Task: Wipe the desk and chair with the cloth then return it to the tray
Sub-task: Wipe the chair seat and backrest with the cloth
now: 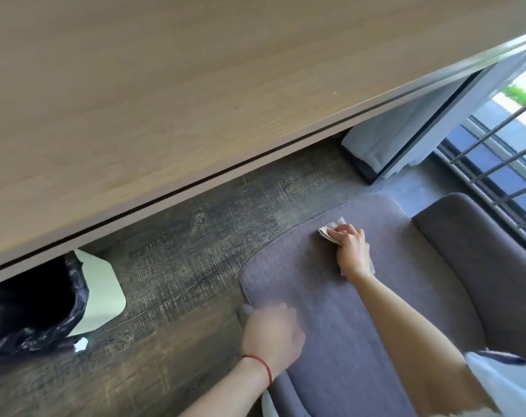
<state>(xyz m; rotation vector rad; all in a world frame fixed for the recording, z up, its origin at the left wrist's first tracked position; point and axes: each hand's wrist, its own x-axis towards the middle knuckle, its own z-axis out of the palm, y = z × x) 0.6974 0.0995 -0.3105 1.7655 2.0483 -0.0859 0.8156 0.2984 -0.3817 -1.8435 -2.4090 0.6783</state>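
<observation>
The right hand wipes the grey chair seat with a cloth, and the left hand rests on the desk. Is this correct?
No. The head view shows the left hand holding the chair seat, not the desk. The right hand does press a cloth on it.

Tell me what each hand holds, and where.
Right hand grips a wadded cloth by its middle; left hand on a corner of the chair seat, grip blurred.
</observation>
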